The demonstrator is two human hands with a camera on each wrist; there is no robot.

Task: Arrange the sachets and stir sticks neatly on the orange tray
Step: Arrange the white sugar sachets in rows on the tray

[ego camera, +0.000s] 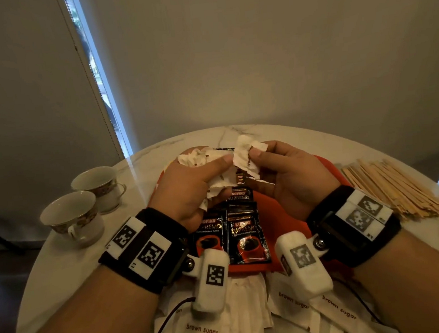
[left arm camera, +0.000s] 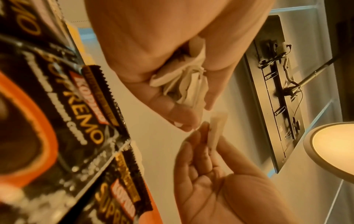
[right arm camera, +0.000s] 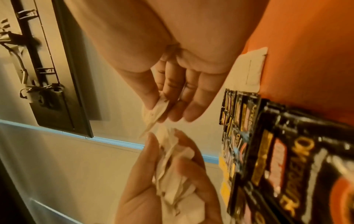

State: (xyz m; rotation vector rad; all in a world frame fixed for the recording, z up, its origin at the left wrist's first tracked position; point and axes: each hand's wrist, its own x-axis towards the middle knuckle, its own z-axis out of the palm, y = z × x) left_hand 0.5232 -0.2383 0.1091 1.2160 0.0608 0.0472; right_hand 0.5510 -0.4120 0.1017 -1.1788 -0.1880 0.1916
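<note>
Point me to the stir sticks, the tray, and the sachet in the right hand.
stir sticks (ego camera: 390,191), head view, middle of the pile.
tray (ego camera: 274,201), head view, bare orange floor.
sachet (ego camera: 245,154), head view, white face beside the right hand (ego camera: 288,176) thumb.

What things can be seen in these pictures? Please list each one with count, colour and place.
tray: one, orange, table centre
coffee sachets: several, black, on the tray
white sachets: a bunch in the left hand, one in the right
brown sugar sachets: many, white, near table edge
stir sticks: a pile, wooden, right of tray
cups: two, white patterned, left
table: one, white marble
left hand, right hand: above the tray
</note>
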